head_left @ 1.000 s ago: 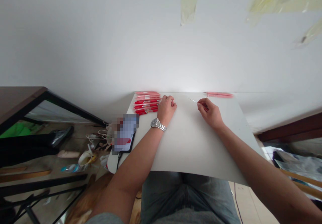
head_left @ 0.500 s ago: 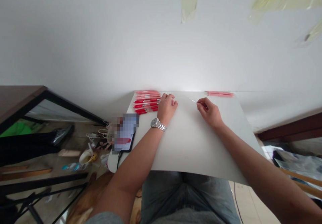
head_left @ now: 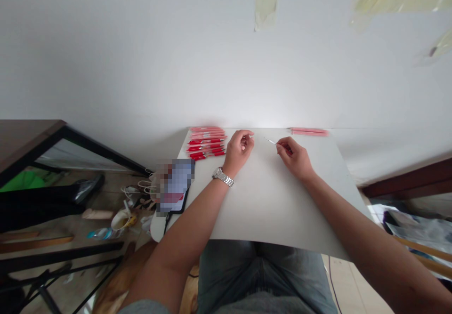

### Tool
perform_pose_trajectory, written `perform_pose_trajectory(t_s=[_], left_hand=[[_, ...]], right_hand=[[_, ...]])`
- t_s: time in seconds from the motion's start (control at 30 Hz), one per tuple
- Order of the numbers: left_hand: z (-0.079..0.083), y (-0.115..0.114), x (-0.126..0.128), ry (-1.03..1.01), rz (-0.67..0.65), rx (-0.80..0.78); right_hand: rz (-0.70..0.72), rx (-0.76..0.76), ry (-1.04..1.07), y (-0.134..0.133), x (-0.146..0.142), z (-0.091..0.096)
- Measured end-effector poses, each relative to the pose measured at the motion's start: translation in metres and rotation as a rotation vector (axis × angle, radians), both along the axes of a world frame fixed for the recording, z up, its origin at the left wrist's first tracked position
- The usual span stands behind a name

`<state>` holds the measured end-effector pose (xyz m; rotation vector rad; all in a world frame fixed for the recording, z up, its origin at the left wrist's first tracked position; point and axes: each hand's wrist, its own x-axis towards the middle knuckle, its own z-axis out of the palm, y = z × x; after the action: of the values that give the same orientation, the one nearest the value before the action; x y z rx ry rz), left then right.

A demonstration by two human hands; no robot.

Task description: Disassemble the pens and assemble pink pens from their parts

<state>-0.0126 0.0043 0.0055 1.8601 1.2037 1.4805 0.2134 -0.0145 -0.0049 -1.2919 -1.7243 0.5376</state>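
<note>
Pinching a thin rod (head_left: 270,140), right hand (head_left: 294,157); left hand (head_left: 239,153) loosely curled; cup (head_left: 115,221) yellowish inside.

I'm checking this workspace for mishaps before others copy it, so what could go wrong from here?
The slim rod sticks out of the right hand's pinch, so it might slip or get bumped. The left hand is close to the red pens; a stray move could scatter them. The phone sits by the table's left edge, its cable near the left forearm: a snag might pull it off.
</note>
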Motion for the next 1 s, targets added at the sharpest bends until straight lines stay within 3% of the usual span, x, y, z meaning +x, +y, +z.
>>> perform_pose_trajectory(t_s=[0.3,0.57,1.0], left_hand=[[-0.002,-0.003,0.01,-0.288,-0.208,-0.195],[0.005,-0.009,0.014,-0.275,-0.269,-0.265],[0.001,-0.005,0.012,-0.258,-0.277,-0.28]], right_hand=[[0.065,-0.005,0.001,-0.002,-0.001,0.002],[0.1,0.003,-0.007,-0.002,-0.001,0.001],[0.109,-0.001,-0.026,-0.003,-0.002,0.001]])
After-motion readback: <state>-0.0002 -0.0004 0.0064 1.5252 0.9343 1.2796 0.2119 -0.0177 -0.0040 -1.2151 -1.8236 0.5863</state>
